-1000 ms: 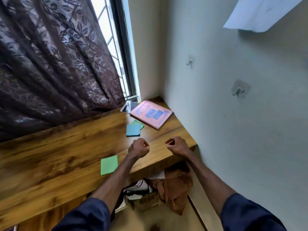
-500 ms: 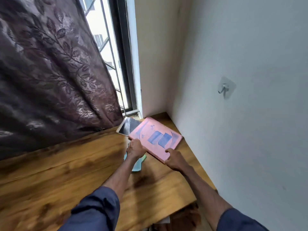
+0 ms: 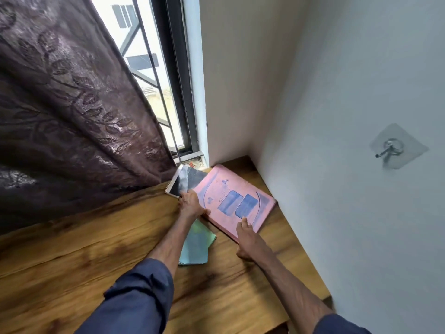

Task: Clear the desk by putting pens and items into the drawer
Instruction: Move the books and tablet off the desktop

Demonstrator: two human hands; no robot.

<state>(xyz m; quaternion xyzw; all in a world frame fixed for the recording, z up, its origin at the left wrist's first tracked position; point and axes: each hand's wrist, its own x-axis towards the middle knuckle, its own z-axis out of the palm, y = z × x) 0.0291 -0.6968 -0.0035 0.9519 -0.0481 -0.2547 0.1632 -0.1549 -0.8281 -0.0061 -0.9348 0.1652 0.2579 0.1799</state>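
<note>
Reaching into the far right corner of the brown wood-grain desk [image 3: 72, 273], we have both hands on the pink soft-cover book with two blue label panels [image 3: 240, 198]. It lies flat and skewed, its far corner close to the pale wall [image 3: 349, 68].

Our left hand [image 3: 190, 204] takes the book's left near corner. The thumb lies on the cover and the fingers run out of sight past the edge, so we read it as a pinch, though the fingers themselves are hidden. Our right hand [image 3: 248, 239] holds the near edge the same way, thumb pressed on top and the rest tucked below. Two hands make sense here, since a book this broad and thin would likely sag if lifted by one corner.

The book partly covers a dark spiral-bound notepad [image 3: 185, 180], whose wire edge pokes out beside the purple leaf-patterned curtain [image 3: 72, 104]. Lifting the pink book alone should leave that pad behind, unless the left fingers catch both.

Under our left forearm lie pale blue and green square paper notes [image 3: 196, 247], overlapping, flat on the desk just beside the book. We judge this to be the start of the pick-up. The drawer is not in view, so the carry is not yet begun.
</note>
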